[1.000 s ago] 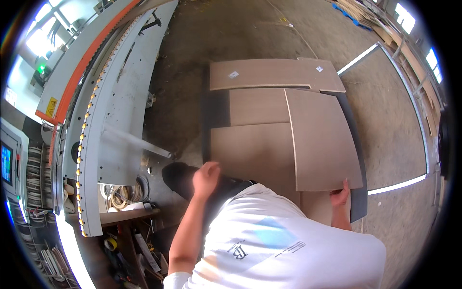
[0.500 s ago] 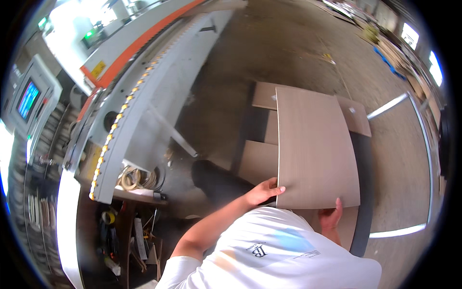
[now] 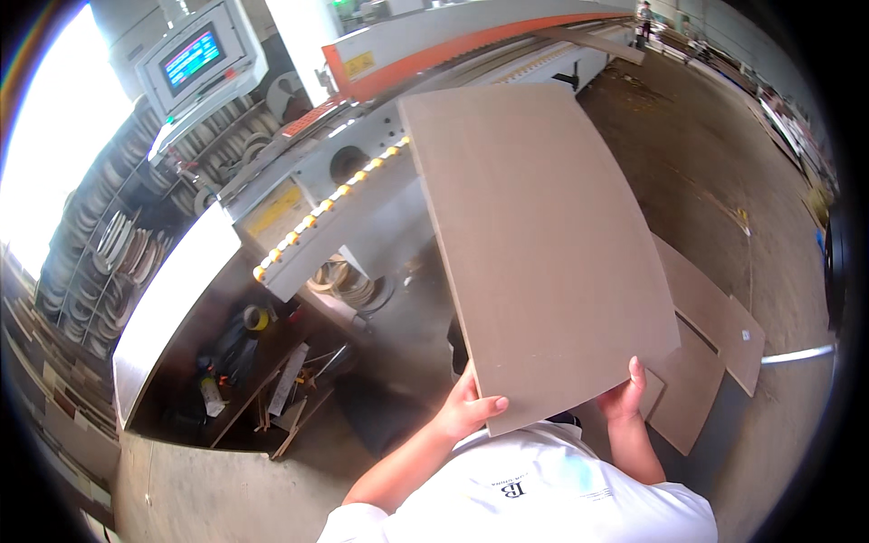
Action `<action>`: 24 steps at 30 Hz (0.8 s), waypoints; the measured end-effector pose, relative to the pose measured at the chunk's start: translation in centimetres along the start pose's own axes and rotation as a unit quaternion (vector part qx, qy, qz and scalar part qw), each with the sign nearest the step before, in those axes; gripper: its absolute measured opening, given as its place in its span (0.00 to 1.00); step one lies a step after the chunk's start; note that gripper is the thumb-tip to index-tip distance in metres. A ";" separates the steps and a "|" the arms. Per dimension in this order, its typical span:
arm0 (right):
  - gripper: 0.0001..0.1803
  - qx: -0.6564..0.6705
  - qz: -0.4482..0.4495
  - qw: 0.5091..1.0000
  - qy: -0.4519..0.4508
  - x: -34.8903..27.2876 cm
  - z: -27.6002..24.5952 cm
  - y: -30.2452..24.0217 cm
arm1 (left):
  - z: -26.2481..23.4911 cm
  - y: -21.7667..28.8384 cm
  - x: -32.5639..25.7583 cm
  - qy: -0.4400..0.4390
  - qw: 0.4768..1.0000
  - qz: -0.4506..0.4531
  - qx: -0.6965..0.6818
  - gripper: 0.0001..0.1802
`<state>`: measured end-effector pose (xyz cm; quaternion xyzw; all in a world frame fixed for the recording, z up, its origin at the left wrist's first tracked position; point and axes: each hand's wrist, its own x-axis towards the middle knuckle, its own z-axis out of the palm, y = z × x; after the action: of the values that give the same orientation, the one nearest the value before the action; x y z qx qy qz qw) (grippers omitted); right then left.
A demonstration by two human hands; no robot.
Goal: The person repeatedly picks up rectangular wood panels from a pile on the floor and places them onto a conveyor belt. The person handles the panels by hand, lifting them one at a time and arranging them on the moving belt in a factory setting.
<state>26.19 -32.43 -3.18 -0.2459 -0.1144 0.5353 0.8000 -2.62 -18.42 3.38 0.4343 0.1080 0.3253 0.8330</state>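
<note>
A large flat brown wood panel (image 3: 552,262) is held up in front of me, its far end overlapping the side of a long grey machine with an orange stripe (image 3: 434,56). My left hand (image 3: 471,407) grips the near left corner, thumb on top and fingers hidden underneath. At the near right edge my right hand (image 3: 625,394) supports the panel, its thumb pointing up beside the edge and the other fingers below. Along the machine's edge runs a rail with yellow rollers (image 3: 328,206), left of the panel.
More brown panels (image 3: 692,385) lie stacked to the right. A control console with a lit screen (image 3: 192,60) stands at the far left, above racks of edging coils (image 3: 122,244). An open cabinet (image 3: 244,362) holds tape and tools. A person (image 3: 644,18) stands far off.
The panel has been lifted off the stack and swung left toward the machine, both hands moving with it. My view has turned left, bringing the console and coil racks further in.
</note>
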 end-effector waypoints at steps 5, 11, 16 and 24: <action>0.37 -0.009 0.097 0.993 -0.064 5.5 5.9 4.1 | -3.1 2.0 -4.4 0.115 0.990 0.076 -0.021 0.49; 0.37 -0.056 0.174 0.977 -0.107 9.8 13.2 9.1 | -5.7 5.1 -7.6 0.239 0.960 0.140 -0.032 0.43; 0.29 -0.057 0.211 0.955 -0.202 13.5 17.1 12.0 | -6.3 8.9 -7.3 0.340 0.914 0.219 -0.035 0.38; 0.14 -0.149 0.158 0.923 -0.318 20.4 20.1 15.1 | -8.4 14.5 -3.8 0.365 0.885 0.291 -0.006 0.36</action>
<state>13.28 -3.77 4.48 -0.1934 -0.4010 0.6813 0.5810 -15.93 -9.40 9.51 0.2921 0.2710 0.6890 0.6054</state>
